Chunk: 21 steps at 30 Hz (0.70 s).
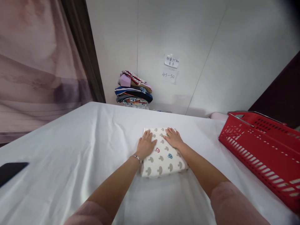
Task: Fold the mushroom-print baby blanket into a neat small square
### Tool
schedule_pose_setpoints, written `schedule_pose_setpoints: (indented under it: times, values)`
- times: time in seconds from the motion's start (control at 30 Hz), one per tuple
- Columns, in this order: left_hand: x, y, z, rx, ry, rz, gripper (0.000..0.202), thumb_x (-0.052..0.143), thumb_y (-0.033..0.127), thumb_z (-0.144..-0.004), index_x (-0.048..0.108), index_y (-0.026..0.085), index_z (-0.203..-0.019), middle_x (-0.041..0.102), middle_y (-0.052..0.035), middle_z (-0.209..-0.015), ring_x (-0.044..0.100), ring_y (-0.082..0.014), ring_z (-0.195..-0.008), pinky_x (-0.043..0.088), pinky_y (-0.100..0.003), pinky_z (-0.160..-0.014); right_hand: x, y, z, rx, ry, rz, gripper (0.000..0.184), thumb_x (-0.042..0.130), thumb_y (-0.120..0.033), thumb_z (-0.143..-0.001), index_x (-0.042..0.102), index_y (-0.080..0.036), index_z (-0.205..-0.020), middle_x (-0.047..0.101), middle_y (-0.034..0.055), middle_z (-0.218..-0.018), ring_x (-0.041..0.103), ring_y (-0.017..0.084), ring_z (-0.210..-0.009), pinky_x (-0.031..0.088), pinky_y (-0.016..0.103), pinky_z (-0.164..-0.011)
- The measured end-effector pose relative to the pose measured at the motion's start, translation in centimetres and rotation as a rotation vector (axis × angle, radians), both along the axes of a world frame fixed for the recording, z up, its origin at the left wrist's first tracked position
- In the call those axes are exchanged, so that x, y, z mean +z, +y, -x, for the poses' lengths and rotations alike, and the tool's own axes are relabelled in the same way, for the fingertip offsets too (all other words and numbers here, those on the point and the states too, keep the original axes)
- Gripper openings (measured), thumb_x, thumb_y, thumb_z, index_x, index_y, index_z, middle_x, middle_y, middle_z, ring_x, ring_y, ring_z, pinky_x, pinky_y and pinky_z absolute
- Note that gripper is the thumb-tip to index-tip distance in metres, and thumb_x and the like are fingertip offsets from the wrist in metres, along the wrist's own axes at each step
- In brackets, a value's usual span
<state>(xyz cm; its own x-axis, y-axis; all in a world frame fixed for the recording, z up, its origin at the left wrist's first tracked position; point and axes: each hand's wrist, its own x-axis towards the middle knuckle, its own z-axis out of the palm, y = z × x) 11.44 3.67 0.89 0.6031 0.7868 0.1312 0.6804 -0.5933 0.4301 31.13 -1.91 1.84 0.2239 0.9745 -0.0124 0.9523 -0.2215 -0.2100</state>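
A folded white cloth [164,161] printed with grey, red and blue mushrooms lies on the white-covered table [105,181] in front of me. Flat on its left edge rests my left hand [146,145], fingers stretched out and a bracelet at the wrist. My right hand [173,138] lies open on the cloth's far right part, fingers pointing away from me. Both palms touch the top of the cloth, and neither hand grips it. Parts of the cloth's side edges are hidden under the hands and forearms.
A red plastic basket [262,150] with metal handles stands at the right. Behind the table's far edge is a stack of folded fabrics [134,90]. A dark flat object [11,170] lies at the left edge. Paper notes [171,61] are on the wall, and a pink curtain [35,68] hangs left.
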Motion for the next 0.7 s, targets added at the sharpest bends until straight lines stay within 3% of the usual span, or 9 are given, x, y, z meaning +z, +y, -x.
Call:
schedule_pose_setpoints:
  times: [0.2,0.37,0.43,0.53,0.6,0.7]
  values:
    - [-0.3,0.3,0.4,-0.013,-0.066,0.054,0.051,0.033,0.046,-0.088,0.037,0.022,-0.134,0.018,-0.0050,-0.150,0.011,-0.0209,-0.138,0.023,-0.041,-0.107,0.4,-2.3,0.2,-0.074,0.207,-0.005,0.058,0.040,-0.045,-0.087,0.034,-0.019,-0.138,0.017,0.0059,-0.150,0.008,0.021,-0.138,0.010,0.041,-0.110]
    - [-0.3,0.1,1.3,0.153,-0.193,0.068,0.048,0.034,0.037,-0.089,0.041,0.015,-0.130,0.026,-0.0125,-0.147,0.021,-0.0244,-0.135,0.026,-0.038,-0.106,0.1,-9.2,0.9,-0.308,0.601,-0.154,0.068,0.053,-0.047,-0.077,0.034,-0.025,-0.138,0.021,0.0035,-0.149,0.021,0.023,-0.136,0.021,0.038,-0.110]
    - [-0.1,-0.1,1.7,0.218,-0.222,0.079,0.048,0.034,0.034,-0.088,0.039,0.012,-0.130,0.034,-0.0165,-0.142,0.031,-0.0256,-0.130,0.028,-0.036,-0.104,0.2,-12.6,1.8,-0.394,0.783,-0.158,0.074,0.058,-0.050,-0.072,0.033,-0.028,-0.139,0.032,0.0027,-0.145,0.035,0.025,-0.129,0.034,0.039,-0.103]
    - [0.2,-0.4,2.0,0.278,-0.228,0.139,0.050,0.034,0.031,-0.087,0.034,0.010,-0.132,0.045,-0.0186,-0.129,0.049,-0.0265,-0.115,0.037,-0.036,-0.095,0.3,-16.3,3.0,-0.402,1.039,-0.151,0.078,0.058,-0.051,-0.073,0.026,-0.031,-0.141,0.049,0.0034,-0.132,0.056,0.026,-0.107,0.050,0.037,-0.081]
    - [0.4,-0.8,2.2,0.309,-0.223,0.177,0.051,0.036,0.030,-0.086,0.030,0.011,-0.134,0.046,-0.0179,-0.126,0.055,-0.0250,-0.104,0.041,-0.034,-0.089,0.5,-17.3,3.0,-0.361,1.125,-0.142,0.079,0.060,-0.047,-0.071,0.026,-0.030,-0.141,0.058,0.0033,-0.121,0.062,0.025,-0.091,0.052,0.036,-0.069]
    - [0.5,-2.2,2.6,0.324,-0.271,0.251,0.059,0.045,0.027,-0.083,0.025,0.012,-0.136,0.042,-0.0169,-0.129,0.057,-0.0215,-0.102,0.042,-0.029,-0.088,1.1,-16.3,0.5,-0.336,1.127,-0.176,0.084,0.066,-0.035,-0.062,0.033,-0.025,-0.138,0.060,0.0051,-0.117,0.061,0.024,-0.088,0.052,0.035,-0.068]
